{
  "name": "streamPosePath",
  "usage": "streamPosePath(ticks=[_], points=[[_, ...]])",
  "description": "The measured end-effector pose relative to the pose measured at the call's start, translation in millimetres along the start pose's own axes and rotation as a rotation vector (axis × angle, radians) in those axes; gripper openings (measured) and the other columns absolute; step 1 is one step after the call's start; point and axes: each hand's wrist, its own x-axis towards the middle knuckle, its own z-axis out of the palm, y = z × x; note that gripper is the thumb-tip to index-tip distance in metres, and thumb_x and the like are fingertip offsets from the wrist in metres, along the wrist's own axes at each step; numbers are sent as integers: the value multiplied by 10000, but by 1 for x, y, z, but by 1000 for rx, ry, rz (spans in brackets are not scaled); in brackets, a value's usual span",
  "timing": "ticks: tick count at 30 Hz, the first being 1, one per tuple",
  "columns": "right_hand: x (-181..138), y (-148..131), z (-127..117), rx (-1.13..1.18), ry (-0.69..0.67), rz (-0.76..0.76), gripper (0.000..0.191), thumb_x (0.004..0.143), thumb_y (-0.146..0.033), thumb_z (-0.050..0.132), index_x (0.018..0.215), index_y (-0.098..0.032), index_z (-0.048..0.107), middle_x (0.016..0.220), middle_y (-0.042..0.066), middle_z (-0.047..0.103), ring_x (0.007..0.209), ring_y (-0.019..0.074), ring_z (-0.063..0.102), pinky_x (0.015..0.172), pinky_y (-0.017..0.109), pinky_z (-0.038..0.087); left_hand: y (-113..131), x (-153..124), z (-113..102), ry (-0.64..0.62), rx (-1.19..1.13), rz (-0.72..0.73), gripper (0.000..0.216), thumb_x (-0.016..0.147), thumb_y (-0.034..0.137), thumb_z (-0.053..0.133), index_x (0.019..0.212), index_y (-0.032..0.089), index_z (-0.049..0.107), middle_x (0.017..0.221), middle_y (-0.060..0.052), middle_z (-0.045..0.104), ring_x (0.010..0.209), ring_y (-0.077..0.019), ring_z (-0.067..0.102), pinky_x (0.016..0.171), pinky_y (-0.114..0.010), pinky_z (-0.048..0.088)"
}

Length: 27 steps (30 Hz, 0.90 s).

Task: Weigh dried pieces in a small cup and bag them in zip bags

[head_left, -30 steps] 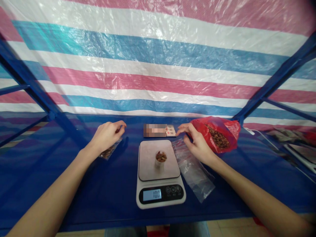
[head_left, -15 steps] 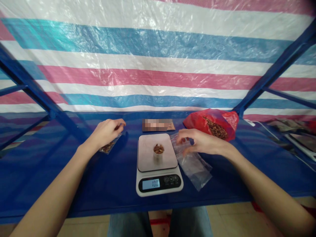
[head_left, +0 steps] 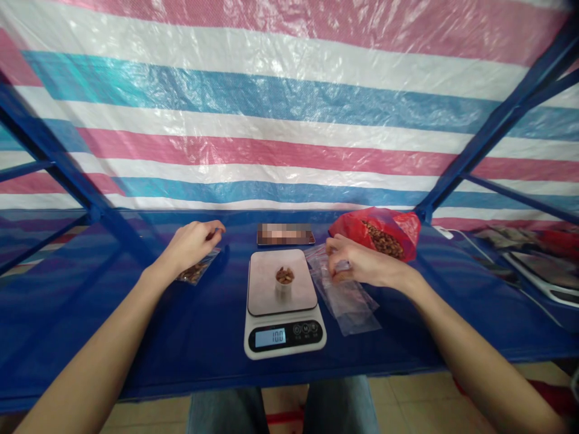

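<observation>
A white digital scale (head_left: 284,334) stands in front of me, its display showing 10.0. On its metal plate sits a small cup (head_left: 283,287) heaped with brown, nut-like pieces. My left hand (head_left: 192,242) hovers loosely curled, fingers a little apart, over a small clear bag (head_left: 194,274) filled with brown pieces; nothing shows in its fingers. To the right of the scale, flat clear plastic bags (head_left: 350,310) lie in an overlapping pile. My right hand (head_left: 355,262) has its fingertips pinched on the top of that pile; how many bags it grips is hidden.
Behind my right hand lies a red bag (head_left: 402,232) of brown pieces. A flat rectangular object (head_left: 286,234), partly blurred out, lies behind the scale. Blue frame bars (head_left: 479,144) rise at both sides, with striped sheeting behind. Another scale (head_left: 543,274) stands far right.
My right hand's fingers have closed from a wider spread onto the clear bags. My left hand has barely moved. The whole view has shifted slightly.
</observation>
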Motion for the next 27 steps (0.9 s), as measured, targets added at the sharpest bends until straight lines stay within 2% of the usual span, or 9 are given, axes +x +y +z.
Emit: streamPosePath(ticks=[3,6,11,14,16,18,20,23,27], points=[[-5,-4,-6,63,50,-20,109,910,-229,808,804,-231,782,922,41,640,910,224,619,796,341,494,-1,-1,-7,82,-38,-27,422,993,418,419,1174,243,757,837,-43,785,797,-252,735,703,-299,443],[-11,-10,-16,127,90,-34,146,974,-234,723,829,-217,738,884,28,677,808,191,630,742,320,481,-1,-2,-12,219,-151,-65,415,973,417,452,1148,210,766,714,-12,712,666,-208,659,664,-290,418],[-12,-14,-25,80,224,28,158,997,-164,598,850,-207,640,767,-2,651,688,161,589,653,293,424,15,-2,-13,389,-556,-60,379,956,447,545,1079,160,760,671,11,606,573,-146,519,596,-269,414],[-1,-17,-32,60,353,-1,181,1032,-171,538,861,-205,589,787,7,640,695,156,593,647,288,417,42,3,-24,307,-776,46,369,973,493,593,1039,175,766,749,-5,646,613,-143,564,616,-268,468],[14,-24,-41,11,456,-54,170,1057,-181,500,907,-209,573,816,10,633,718,156,596,679,292,427,67,10,-37,193,-837,208,369,974,521,626,1005,187,780,957,-61,739,811,-180,672,739,-291,536],[33,-36,-52,-67,531,-118,141,1065,-189,491,951,-212,571,823,4,622,719,155,589,697,299,420,95,18,-52,49,-807,354,350,984,512,640,1096,218,794,1121,-76,772,994,-214,707,836,-311,544],[55,-50,-64,-130,579,-169,120,1053,-178,501,964,-211,573,820,2,621,711,156,582,690,306,400,121,29,-63,-6,-769,442,333,961,496,683,1111,224,803,1177,-70,781,1010,-217,711,829,-311,534],[88,-65,-76,-142,669,-215,118,1019,-138,527,942,-210,581,808,0,625,716,164,579,685,316,383,145,49,-70,47,-784,454,295,950,447,694,1032,193,818,1040,-59,817,896,-203,715,802,-316,518],[120,-65,-75,-89,885,-281,110,987,-114,588,971,-219,617,940,28,669,881,199,608,798,343,435,148,76,-66,195,-914,419,256,923,364,695,853,152,818,888,-66,814,861,-206,721,817,-325,519]])
